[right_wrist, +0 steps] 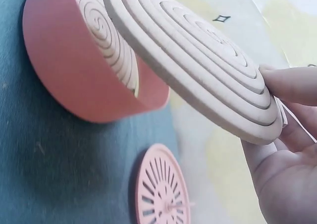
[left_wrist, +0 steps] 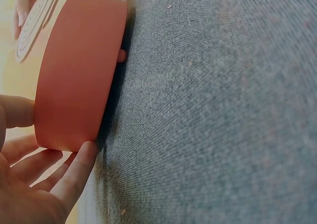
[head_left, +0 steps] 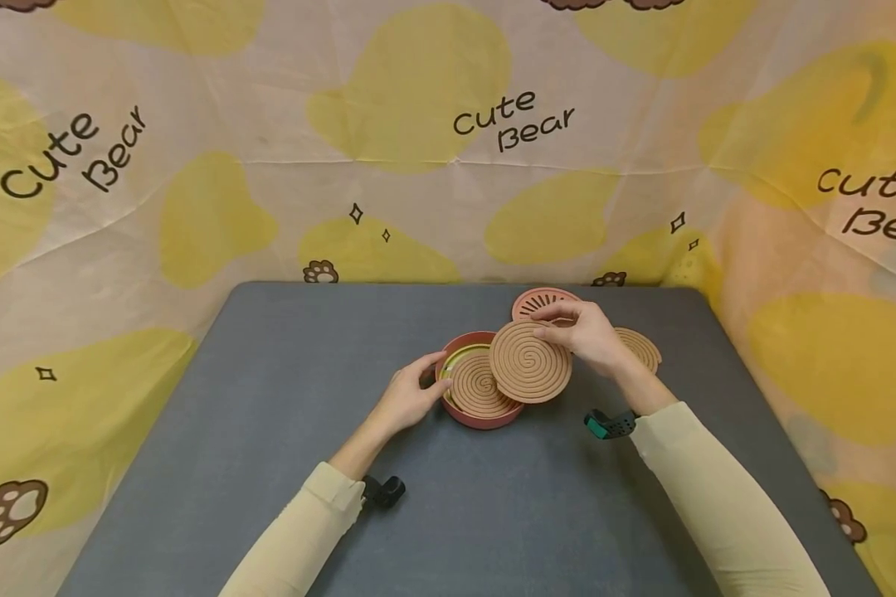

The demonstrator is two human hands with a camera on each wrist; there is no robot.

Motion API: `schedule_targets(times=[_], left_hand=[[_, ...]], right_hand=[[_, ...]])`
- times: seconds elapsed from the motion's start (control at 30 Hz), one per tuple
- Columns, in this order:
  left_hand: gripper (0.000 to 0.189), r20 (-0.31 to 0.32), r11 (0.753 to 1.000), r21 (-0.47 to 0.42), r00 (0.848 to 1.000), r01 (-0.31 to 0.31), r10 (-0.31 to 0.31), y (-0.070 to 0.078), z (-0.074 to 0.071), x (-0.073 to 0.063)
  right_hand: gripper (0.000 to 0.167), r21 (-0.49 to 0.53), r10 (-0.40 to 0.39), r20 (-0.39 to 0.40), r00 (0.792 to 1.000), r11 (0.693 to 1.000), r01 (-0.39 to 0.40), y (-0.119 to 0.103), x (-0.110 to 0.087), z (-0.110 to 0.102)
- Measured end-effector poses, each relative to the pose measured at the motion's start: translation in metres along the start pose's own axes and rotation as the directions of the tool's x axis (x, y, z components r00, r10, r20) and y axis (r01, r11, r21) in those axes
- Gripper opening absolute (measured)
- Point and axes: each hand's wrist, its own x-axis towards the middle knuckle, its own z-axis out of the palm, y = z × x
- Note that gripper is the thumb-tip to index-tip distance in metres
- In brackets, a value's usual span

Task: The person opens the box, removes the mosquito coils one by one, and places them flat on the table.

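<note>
My right hand (head_left: 588, 336) pinches a tan mosquito coil (head_left: 530, 361) by its edge, thumb on the upper face. The coil is tilted and overlaps the right side of a round reddish-pink mosquito coil box (head_left: 481, 424) in the head view. Inside the box lies another mosquito coil (head_left: 481, 385), with a yellow-green rim showing around it. My left hand (head_left: 406, 396) grips the box at its left side. In the left wrist view, its thumb is at the rim and the fingers (left_wrist: 74, 177) rest along the outer wall and lower edge.
Behind the right hand, a pink slotted lid (head_left: 535, 303) lies on the grey table (head_left: 328, 348). More tan coil (head_left: 642, 347) shows on the table to the right, partly hidden by the right hand. A patterned cloth (head_left: 388, 99) hangs around the table's back and sides.
</note>
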Motion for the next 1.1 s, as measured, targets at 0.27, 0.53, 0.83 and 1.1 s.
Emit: schedule_targets(times=[0.27,0.53,0.83,1.1], left_hand=[[0.054,0.003,1.0,0.003,1.0,0.005,-0.005,-0.002,0.0,0.001],[0.053,-0.001,1.0,0.007,1.0,0.002,-0.002,-0.002,0.0,0.002],[0.053,0.006,1.0,-0.001,1.0,0.01,-0.01,-0.001,0.001,0.002],[0.053,0.004,1.0,-0.006,1.0,-0.003,0.003,-0.003,0.001,0.002]], right_hand=[[0.04,0.065,0.009,-0.045,0.999,0.998,-0.006,0.004,-0.012,-0.018],[0.04,-0.026,0.008,-0.118,0.993,1.0,-0.011,0.01,-0.027,-0.04],[0.042,0.155,0.024,-0.177,0.984,0.988,0.004,0.02,-0.042,-0.063],[0.032,0.202,0.038,-0.235,0.971,0.979,0.01,0.035,-0.057,-0.082]])
